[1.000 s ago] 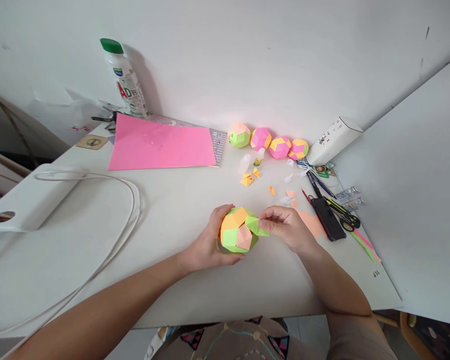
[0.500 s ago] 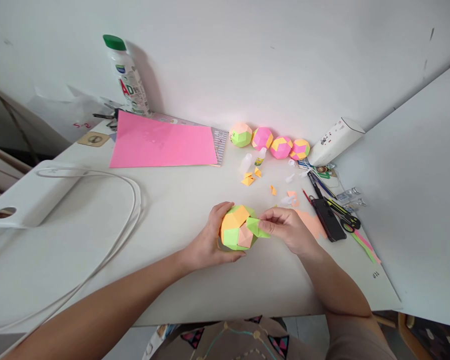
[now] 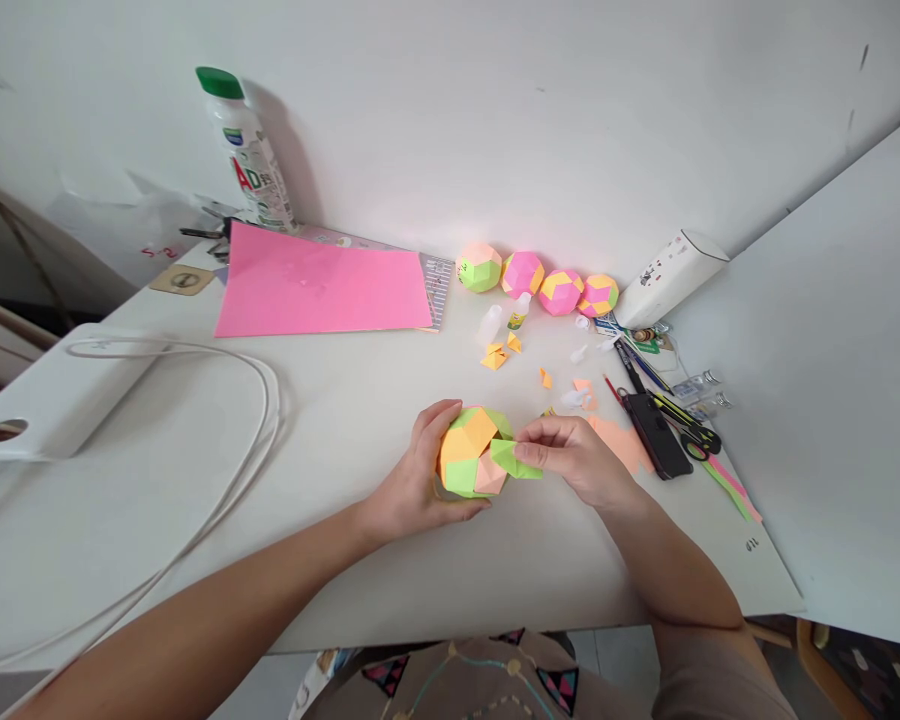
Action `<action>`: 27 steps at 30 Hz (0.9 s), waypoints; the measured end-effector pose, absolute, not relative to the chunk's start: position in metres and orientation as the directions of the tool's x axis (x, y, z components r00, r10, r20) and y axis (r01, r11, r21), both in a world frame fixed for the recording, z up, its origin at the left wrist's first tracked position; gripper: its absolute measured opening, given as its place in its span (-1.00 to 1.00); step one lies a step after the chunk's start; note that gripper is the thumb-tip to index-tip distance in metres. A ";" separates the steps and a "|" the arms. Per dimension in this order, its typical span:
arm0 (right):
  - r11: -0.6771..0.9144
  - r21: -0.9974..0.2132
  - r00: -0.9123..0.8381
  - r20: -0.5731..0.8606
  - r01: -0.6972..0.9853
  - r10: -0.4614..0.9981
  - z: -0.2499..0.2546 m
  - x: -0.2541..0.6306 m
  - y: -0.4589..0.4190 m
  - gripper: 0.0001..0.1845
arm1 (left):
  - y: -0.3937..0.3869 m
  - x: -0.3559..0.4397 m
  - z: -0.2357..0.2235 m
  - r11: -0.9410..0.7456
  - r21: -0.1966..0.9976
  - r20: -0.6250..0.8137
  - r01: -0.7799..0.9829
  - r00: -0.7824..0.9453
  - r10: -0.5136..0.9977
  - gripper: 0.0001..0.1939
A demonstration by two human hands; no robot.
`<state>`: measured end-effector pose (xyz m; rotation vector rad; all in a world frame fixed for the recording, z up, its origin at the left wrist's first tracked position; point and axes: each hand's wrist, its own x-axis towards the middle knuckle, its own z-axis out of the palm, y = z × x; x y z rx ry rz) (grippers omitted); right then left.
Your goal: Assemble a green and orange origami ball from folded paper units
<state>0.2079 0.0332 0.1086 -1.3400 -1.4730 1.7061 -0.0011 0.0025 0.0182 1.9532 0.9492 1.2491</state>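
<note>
L hand point(image 3: 414, 492) is cupping the paper ball point(image 3: 468, 436) at the desk point(image 3: 345, 420), fingers curled wide; R hand point(image 3: 574, 462) is pinching a green piece point(image 3: 507, 459) w/ tight fingertips. Ball's looking mostly built, but that side's gaping.

The paper ball point(image 3: 465, 440) has tilted slightly — a dark gap shows wider beside the green flap point(image 3: 505, 456), which covers more of the peach panel point(image 3: 488, 474) (a yellow sliver point(image 3: 547, 411) has emerged behind the right hand point(image 3: 576, 458)).
</note>
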 end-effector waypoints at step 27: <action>-0.342 -0.921 -0.376 -0.389 0.188 0.841 0.111 0.205 0.032 -0.73 | 0.000 -0.001 0.015 -0.541 0.789 0.464 0.291 0.294 0.835 0.04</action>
